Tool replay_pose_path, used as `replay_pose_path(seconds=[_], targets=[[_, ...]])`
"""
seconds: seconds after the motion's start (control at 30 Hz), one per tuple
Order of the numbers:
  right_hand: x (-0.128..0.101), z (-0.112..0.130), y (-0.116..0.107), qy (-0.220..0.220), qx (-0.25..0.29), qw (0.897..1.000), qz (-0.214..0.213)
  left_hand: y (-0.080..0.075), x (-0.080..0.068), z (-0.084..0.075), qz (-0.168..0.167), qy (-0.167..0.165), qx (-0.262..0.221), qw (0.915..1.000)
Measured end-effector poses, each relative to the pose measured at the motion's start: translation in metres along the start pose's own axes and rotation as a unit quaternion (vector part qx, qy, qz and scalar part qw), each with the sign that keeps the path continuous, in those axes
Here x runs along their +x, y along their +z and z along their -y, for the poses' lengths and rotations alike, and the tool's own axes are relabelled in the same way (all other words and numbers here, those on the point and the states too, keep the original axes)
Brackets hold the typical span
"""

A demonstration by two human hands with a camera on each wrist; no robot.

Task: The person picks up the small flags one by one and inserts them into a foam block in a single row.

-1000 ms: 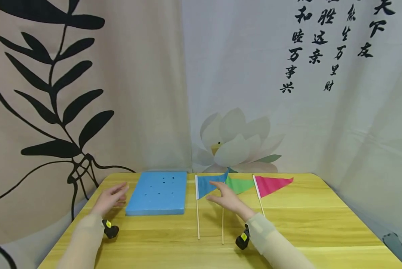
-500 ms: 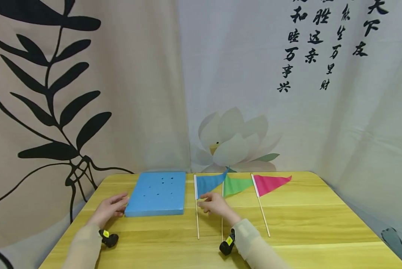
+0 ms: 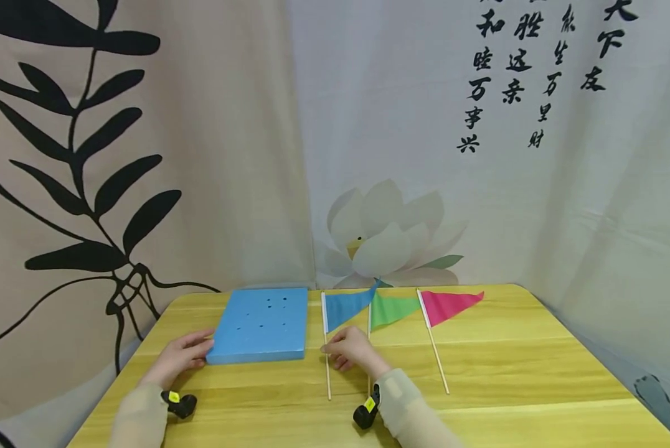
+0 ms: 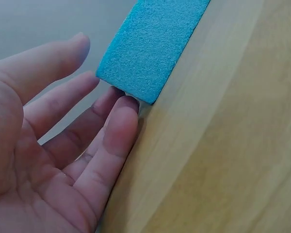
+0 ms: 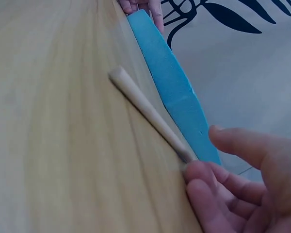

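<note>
The counter (image 3: 509,373) has bare wood along its near and right edges. The blue foam block (image 3: 259,323) lies flat at the back left; the left hand (image 3: 180,356) rests straight fingers (image 4: 119,128) against its near left corner. Just right lie blue flag (image 3: 346,306), green flag (image 3: 391,309) and pink flag (image 3: 449,305), side by side. The right hand (image 3: 352,350) pinches the blue flag's stick (image 5: 148,114) with curled fingers (image 5: 208,194)

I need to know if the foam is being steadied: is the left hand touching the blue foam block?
Touching. In the left wrist view, the left hand's fingertips press against the blue foam block's corner.
</note>
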State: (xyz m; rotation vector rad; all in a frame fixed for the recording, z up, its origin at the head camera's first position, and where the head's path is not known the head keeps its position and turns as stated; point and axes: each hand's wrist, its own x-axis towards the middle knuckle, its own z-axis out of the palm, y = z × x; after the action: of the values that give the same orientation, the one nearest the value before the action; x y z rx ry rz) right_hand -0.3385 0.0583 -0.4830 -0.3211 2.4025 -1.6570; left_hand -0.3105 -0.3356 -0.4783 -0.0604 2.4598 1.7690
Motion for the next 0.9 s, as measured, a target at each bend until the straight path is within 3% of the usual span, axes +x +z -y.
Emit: replay_pose_path(seconds=[0.37,0.9], targets=[[0.0013,-0.0008,0.0084,-0.019,-0.065,0.997,-0.047,0.0038,0.0035,0.0071,-0.026,0.001,0.010,0.9996],[-0.0028,0.0032,0.0093,-0.042,-0.132,0.989,-0.048,0.0095,0.0002,0.0081,-0.043,0.004,0.022,0.9988]])
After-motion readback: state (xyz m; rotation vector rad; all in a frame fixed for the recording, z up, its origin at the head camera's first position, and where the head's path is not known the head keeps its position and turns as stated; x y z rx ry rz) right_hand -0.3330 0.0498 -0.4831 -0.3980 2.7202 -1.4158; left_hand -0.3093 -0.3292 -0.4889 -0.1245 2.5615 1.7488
